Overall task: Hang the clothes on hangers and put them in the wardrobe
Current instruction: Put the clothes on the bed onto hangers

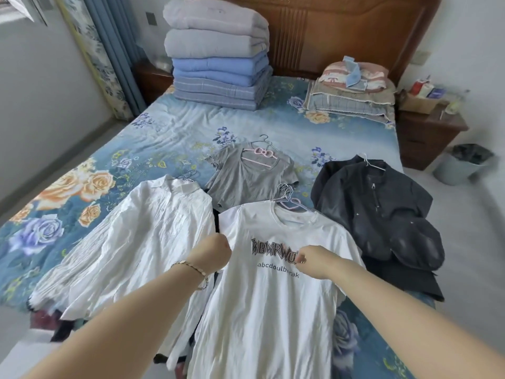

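The left hand (216,250) and right hand (310,260) are curled tight and seem to pinch the front of the white T-shirt (262,310). It lies on the bed (177,127) with a hanger (289,202) in its neck. The step looks like straightening; next it needs lifting by the hook.

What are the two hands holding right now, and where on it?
Both hold the white printed T-shirt: the left hand grips the sleeve edge on its side, and the right hand pinches the chest fabric at the end of the print.
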The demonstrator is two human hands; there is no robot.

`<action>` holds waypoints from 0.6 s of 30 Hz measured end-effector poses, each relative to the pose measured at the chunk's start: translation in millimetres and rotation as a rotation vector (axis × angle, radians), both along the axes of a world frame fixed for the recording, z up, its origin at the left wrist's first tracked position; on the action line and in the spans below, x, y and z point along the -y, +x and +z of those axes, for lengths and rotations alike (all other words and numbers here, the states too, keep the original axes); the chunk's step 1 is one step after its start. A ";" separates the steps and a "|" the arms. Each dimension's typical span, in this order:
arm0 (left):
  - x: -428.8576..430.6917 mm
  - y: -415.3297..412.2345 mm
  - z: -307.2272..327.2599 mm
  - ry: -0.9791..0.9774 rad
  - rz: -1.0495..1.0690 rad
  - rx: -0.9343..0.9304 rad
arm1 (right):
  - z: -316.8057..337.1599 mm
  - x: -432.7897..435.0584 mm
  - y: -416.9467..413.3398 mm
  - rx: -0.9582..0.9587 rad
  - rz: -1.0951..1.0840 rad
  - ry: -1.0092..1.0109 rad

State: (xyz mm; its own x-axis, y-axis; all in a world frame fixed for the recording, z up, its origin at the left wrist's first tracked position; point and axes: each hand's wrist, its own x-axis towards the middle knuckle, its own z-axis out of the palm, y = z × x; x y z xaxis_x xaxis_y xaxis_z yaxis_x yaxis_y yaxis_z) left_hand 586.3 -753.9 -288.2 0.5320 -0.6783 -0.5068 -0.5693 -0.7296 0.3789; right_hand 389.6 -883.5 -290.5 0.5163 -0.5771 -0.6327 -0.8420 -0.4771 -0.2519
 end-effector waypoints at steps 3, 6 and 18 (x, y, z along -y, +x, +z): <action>9.8 -22.2 -21.1 0.025 -0.044 -0.003 | -19.3 12.6 -25.2 -0.023 -0.025 -0.012; 33.1 -44.8 -41.5 0.025 -0.084 0.000 | -44.5 35.9 -49.2 -0.029 -0.085 -0.032; 190.1 -88.6 -157.5 0.036 -0.078 0.067 | -191.1 191.9 -70.7 -0.037 -0.179 -0.169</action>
